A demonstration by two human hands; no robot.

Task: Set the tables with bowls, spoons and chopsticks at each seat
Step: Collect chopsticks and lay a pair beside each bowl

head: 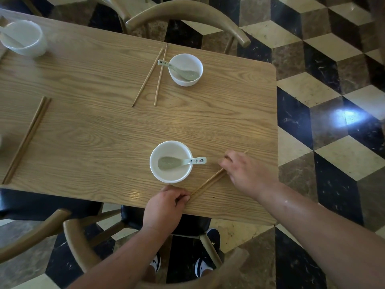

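Wooden chopsticks (208, 183) lie slanted on the grained worktop (93, 132) just beside a round white bowl (166, 178) holding a spoon (181, 162) with unreadable marks, the left hand (166, 205) and right hand (245, 172) pinching opposite ends in curled fingers.

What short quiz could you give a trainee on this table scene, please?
1. True or false: the handle of the spoon in the near bowl points toward the right hand.
2. The left hand and right hand both hold: A chopsticks, B a cup, C a plate.
3. Fill in: the far bowl holds a ____.
Key: 1 true; 2 A; 3 spoon.
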